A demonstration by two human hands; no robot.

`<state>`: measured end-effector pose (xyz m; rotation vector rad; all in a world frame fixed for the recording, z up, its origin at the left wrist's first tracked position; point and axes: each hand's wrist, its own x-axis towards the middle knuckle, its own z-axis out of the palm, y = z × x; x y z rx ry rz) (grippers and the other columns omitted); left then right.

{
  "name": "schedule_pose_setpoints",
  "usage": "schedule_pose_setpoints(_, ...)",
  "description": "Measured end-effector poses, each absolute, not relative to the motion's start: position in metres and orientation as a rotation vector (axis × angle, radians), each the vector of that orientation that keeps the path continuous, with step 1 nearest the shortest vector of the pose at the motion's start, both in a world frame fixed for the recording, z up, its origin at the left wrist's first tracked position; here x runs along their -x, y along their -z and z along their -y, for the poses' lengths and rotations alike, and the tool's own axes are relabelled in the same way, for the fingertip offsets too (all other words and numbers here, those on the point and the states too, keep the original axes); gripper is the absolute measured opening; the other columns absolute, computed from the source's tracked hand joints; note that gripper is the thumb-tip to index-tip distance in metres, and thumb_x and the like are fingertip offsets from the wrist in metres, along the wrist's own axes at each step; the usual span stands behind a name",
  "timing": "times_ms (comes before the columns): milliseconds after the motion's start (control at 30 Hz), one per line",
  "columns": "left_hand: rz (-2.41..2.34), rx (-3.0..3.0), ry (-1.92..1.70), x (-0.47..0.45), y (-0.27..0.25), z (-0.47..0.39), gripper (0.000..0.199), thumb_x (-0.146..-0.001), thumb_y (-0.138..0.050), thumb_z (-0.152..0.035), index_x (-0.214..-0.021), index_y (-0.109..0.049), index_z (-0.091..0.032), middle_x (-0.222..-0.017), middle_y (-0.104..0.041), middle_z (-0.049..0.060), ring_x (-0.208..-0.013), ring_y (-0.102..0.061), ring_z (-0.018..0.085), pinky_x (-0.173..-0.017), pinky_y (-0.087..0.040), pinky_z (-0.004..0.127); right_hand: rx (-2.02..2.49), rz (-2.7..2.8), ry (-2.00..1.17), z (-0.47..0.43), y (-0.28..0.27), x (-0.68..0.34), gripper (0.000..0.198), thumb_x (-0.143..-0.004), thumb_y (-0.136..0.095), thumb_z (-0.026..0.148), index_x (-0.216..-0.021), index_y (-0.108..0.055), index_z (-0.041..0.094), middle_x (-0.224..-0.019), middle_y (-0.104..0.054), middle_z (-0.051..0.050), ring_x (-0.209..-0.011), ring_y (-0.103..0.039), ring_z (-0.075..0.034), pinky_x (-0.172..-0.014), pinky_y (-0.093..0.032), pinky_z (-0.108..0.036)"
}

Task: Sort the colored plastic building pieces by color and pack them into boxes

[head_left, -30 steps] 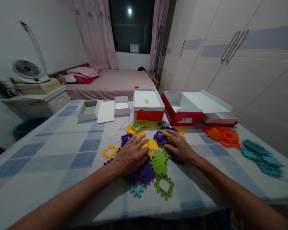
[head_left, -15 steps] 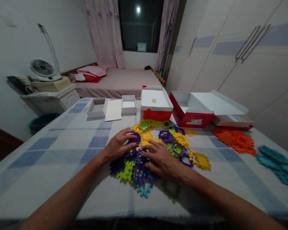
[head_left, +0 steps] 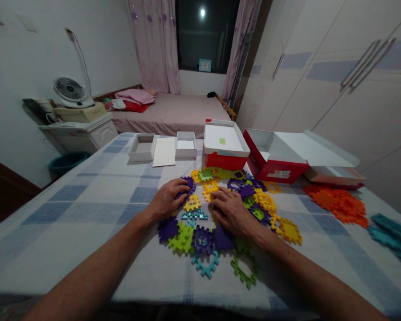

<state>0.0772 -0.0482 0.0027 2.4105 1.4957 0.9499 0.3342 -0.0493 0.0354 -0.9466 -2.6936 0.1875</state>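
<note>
The left hand (head_left: 168,197) and right hand (head_left: 233,209), loosely curled, grip unclear, rest among toothed purple, yellow, green and turquoise pieces (head_left: 223,239) on the bench (head_left: 83,223); the label (head_left: 279,174) on the red box (head_left: 297,170) is illegible.

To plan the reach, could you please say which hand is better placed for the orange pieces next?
Probably the right hand: the orange pieces lie on its side, farther from the left hand.
</note>
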Motion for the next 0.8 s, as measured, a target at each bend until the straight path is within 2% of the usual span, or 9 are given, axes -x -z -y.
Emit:
schedule_pose_setpoints(100, -1.632, -2.421, -0.979, -0.073, -0.004, 0.047, 0.024, -0.082, -0.050, -0.018, -0.095, -0.070, -0.016, -0.111, -0.065, 0.012, -0.106, -0.059, 0.024, -0.096, -0.048, 0.045, 1.052, 2.615, -0.157, 0.043, -0.035, -0.332, 0.017, -0.089, -0.051, 0.021, -0.097, -0.066, 0.019, -0.115, -0.061, -0.010, -0.118, -0.044, -0.026, -0.098, -0.032, -0.045)
schedule_pose_setpoints(233, -1.706, -2.402, -1.073, -0.080, -0.011, 0.052, 0.024, -0.083, -0.050, -0.017, -0.096, -0.069, -0.018, -0.105, -0.065, 0.009, -0.102, -0.058, 0.023, -0.091, -0.049, 0.043, 1.013, 2.674, -0.221, 0.051, -0.037, -0.316, 0.017, -0.084, -0.063, 0.033, -0.096, -0.067, 0.021, -0.102, -0.062, -0.007, -0.102, -0.050, -0.023, -0.087, -0.037, -0.039)
schedule_pose_setpoints(433, -1.532, -2.415, -1.116, -0.089, -0.021, 0.064, 0.020, -0.085, -0.051, -0.019, -0.097, -0.067, -0.018, -0.101, -0.065, 0.009, -0.097, -0.058, 0.021, -0.087, -0.049, 0.040, 1.117, 2.745, -0.161, 0.054, -0.030, -0.293, 0.024, -0.079, -0.068, 0.034, -0.097, -0.064, 0.019, -0.098, -0.063, -0.008, -0.097, -0.051, -0.025, -0.079, -0.036, -0.037)
schedule_pose_setpoints(567, -1.074, -2.432, -0.897, -0.098, -0.038, 0.081, 0.026, -0.085, -0.060, -0.033, -0.107, -0.065, -0.021, -0.107, -0.065, 0.008, -0.099, -0.060, 0.019, -0.087, -0.048, 0.033, 1.142, 2.669, -0.148, 0.045, -0.032, -0.302, 0.018, -0.082, -0.064, 0.032, -0.094, -0.062, 0.018, -0.094, -0.065, -0.007, -0.093, -0.053, -0.024, -0.079, -0.037, -0.036)
schedule_pose_setpoints(700, -0.783, -2.516, -0.572, -0.120, -0.051, 0.098, 0.048, -0.072, -0.073, -0.046, -0.112, -0.063, -0.022, -0.113, -0.064, 0.008, -0.102, -0.060, 0.022, -0.088, -0.047, 0.032, 1.193, 2.484, -0.109, 0.039, -0.047, -0.330, 0.015, -0.084, -0.061, 0.026, -0.095, -0.061, 0.018, -0.093, -0.065, -0.009, -0.091, -0.054, -0.025, -0.080, -0.041, -0.038)
schedule_pose_setpoints(800, -0.783, -2.615, -0.395, -0.130, -0.049, 0.102, 0.050, -0.070, -0.075, -0.042, -0.114, -0.062, -0.024, -0.110, -0.064, 0.007, -0.097, -0.060, 0.023, -0.084, -0.047, 0.033, 1.186, 2.321, -0.188, 0.040, -0.057, -0.355, 0.015, -0.084, -0.060, 0.028, -0.096, -0.060, 0.019, -0.092, -0.064, -0.007, -0.090, -0.056, -0.024, -0.079, -0.044, -0.037)
